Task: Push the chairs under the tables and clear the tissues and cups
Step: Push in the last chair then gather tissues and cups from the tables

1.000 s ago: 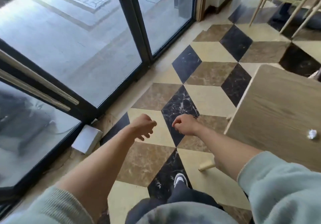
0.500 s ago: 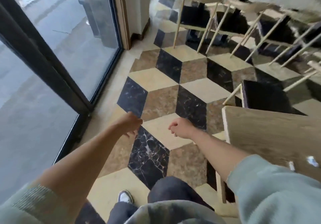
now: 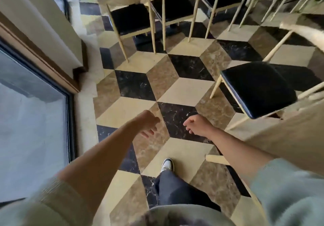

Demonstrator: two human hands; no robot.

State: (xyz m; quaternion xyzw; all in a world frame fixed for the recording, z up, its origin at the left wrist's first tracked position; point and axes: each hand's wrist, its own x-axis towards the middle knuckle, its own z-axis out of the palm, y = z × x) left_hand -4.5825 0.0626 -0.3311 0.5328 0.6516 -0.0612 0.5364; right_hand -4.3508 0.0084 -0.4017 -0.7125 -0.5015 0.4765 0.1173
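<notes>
A wooden chair with a black seat stands to my right, its seat partly under the light wooden table at the right edge. Several more black-seated wooden chairs stand at the far side of the room. My left hand and my right hand hang over the tiled floor in front of me, both holding nothing, fingers loosely curled and apart. No tissue or cup is visible.
The floor is a cube pattern of black, brown and cream tiles. A glass door with a dark frame and a cream wall corner run along the left. My foot in a white shoe is on the floor.
The view has swung right and forward, away from the glass door. The far chairs and the near black-seated chair have come closer. Both hands stay out front and have loosened slightly.
</notes>
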